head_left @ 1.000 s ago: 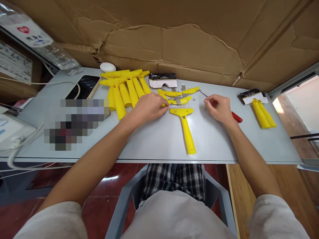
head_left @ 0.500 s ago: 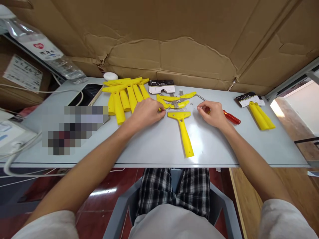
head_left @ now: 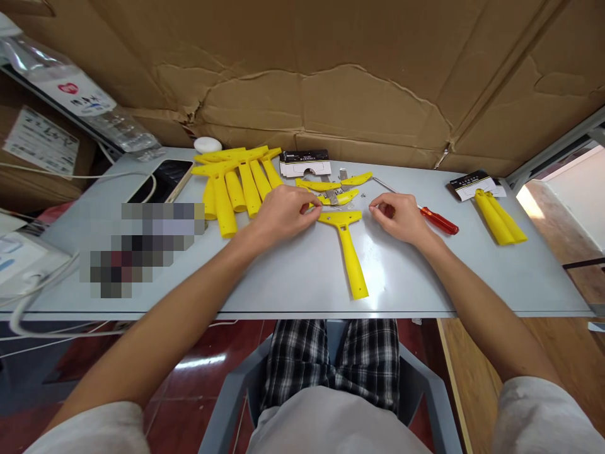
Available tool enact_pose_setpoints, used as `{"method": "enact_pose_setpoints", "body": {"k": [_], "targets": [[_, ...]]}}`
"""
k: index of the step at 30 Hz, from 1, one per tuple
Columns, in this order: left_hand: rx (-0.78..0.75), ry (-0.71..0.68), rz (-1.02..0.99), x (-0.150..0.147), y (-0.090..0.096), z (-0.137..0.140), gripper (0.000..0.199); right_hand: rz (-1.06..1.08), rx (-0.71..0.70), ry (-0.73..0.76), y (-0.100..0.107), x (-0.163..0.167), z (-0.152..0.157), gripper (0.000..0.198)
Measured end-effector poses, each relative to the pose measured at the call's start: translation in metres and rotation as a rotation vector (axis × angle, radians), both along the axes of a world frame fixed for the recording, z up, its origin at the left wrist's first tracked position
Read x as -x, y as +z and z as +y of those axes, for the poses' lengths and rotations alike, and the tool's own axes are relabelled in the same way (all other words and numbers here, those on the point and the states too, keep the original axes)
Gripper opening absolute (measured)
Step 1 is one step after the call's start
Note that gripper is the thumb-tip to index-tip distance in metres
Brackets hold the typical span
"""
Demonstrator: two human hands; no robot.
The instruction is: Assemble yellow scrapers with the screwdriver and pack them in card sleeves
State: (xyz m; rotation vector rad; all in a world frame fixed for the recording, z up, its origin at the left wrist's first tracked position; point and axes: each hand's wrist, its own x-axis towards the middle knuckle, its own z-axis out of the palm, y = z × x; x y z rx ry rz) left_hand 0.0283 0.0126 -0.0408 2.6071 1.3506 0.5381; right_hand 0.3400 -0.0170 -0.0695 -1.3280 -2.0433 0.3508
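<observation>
A yellow T-shaped scraper handle [head_left: 350,255] lies flat on the table, its wide head toward the back. At the left end of that head, my left hand [head_left: 288,211] is closed in a pinch; what its fingertips hold is too small to make out. To the right of the head, my right hand [head_left: 399,216] is also pinched, and anything between its fingers is hidden. Behind the head lie slim yellow scraper pieces [head_left: 357,179] with small metal bits among them. A red-handled screwdriver [head_left: 439,221] rests beyond my right hand, its shaft partly covered.
Several yellow scraper handles [head_left: 222,202] are piled on the left, beside a phone [head_left: 163,183]. Two yellow handles [head_left: 500,217] and a printed card [head_left: 466,185] lie on the right. Another card [head_left: 305,164] is near the cardboard [head_left: 368,107] at the back. A plastic bottle [head_left: 85,94] leans at far left.
My left hand has shifted slightly right, up to the end of the scraper's head. The right hand has moved a little left toward it. The handle stays put.
</observation>
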Motion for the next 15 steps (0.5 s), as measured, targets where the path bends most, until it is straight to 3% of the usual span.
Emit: {"method": "enact_pose_setpoints", "body": {"k": [8,15], "targets": [[-0.089,-0.142,0.071,-0.022,-0.009,-0.020,0.038,-0.039,0.049,0.066,0.004,0.004,-0.003,0.017],[-0.078,-0.153,0.086,-0.030,-0.016,-0.018,0.042,-0.058,-0.002,0.079,0.005,0.009,-0.006,0.017]]}}
